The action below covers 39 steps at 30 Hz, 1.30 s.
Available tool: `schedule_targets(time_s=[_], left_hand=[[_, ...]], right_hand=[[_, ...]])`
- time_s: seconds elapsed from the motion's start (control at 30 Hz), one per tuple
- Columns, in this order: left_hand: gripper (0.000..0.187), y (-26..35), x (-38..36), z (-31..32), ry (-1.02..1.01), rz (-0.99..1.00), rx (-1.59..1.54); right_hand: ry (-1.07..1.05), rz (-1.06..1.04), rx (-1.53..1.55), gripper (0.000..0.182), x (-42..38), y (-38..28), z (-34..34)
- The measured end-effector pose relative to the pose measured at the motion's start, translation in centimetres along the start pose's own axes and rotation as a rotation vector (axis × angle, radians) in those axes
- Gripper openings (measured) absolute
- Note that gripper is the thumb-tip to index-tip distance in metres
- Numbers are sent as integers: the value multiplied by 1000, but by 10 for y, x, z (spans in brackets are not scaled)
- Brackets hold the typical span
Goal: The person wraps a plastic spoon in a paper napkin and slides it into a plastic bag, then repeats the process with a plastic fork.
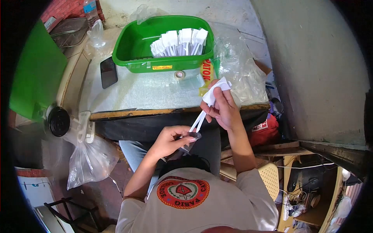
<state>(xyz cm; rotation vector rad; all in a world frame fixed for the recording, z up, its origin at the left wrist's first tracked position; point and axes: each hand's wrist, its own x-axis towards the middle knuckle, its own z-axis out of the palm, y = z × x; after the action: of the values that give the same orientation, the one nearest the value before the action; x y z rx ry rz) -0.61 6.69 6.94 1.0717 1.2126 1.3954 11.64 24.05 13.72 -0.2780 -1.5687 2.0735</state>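
My right hand [223,106] is closed on the upper end of a cutlery bundle [215,93], a folded white napkin with two thin white handles sticking out below. Those handles slant down to my left hand [171,140], whose thumb and fingers pinch something dark and shiny [195,136] at their lower ends; it looks like thin plastic, but I cannot make out its kind. Both hands are above my lap, in front of the table edge. Beyond them, a green basin [132,64] holds several similar white bundles [180,40] standing in a row.
On the table [143,91] lie a black phone [108,72], a tape roll [179,75], a yellow and red packet [206,73] and crumpled clear plastic [241,66]. A clear bag [91,163] hangs at the left. A grey wall [318,77] rises on the right.
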Motion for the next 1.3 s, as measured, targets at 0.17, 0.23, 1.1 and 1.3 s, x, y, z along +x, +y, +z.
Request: schedule_targets(time_s=[0.17, 0.23, 1.1, 1.3], left_hand=[[29, -4, -1, -1, -64, -33, -80], [28, 0, -2, 0, -72, -97, -103], [26, -3, -1, 5, -45, -65, -138], [27, 1, -4, 0, -66, -104, -141]], right_hand=[[-159, -36, 28, 27, -2, 5, -7], [-170, -43, 31, 27, -2, 5, -9], [-57, -61, 88, 27, -9, 12, -3], [-45, -58, 123, 29, -11, 8, -9]])
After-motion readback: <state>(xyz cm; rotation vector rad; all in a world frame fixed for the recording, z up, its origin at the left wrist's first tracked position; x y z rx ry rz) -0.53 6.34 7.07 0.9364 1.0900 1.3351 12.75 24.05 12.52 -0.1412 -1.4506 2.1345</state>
